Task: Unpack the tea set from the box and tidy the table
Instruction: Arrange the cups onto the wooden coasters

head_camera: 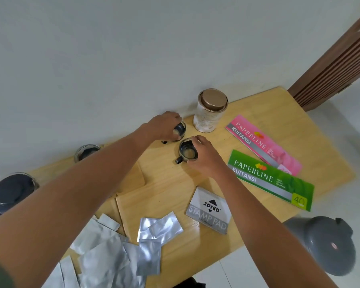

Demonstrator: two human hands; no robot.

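Foil sachets (121, 246): nearest the lens, a loose heap of flat, crinkled silver packets on the near-left part of the counter (258, 113); several overlap.
Counter: pale wood-grain top, smooth, set against a plain white wall.
Cardboard flaps (133, 179): tan, flat, lying between the forearms; partly hidden by the left arm.
Stamp pad tin (209, 210): grey rectangular case printed JOYKO STAMP PAD, glossy, just beside the right forearm.
Receipt books: two long narrow pads marked PAPERLINE KUITANSI, one green (272, 181), one pink (262, 142), the green overlapping the pink's near end, right of the cups.
Canister (210, 111): upright cylinder, mottled white wall, coppery round lid, at the far edge just right of the far cup.
Left hand (164, 125): fingers curled down over the far glass cup (180, 129), gripping it from above near the wall.
Right hand (204, 154): fingers and thumb wrapped round the rim of the near glass cup (187, 152), holding it; cup is clear, round, with a dark stubby handle pointing near-left, standing upright on the counter.
Third glass cup (85, 152): clear with dark inside, far-left, apart from the hands.
Dark teapot (10, 194): round, glossy, at the left edge, partly cut off.
Grey bin (326, 244): rounded plastic lid, on the floor at right.
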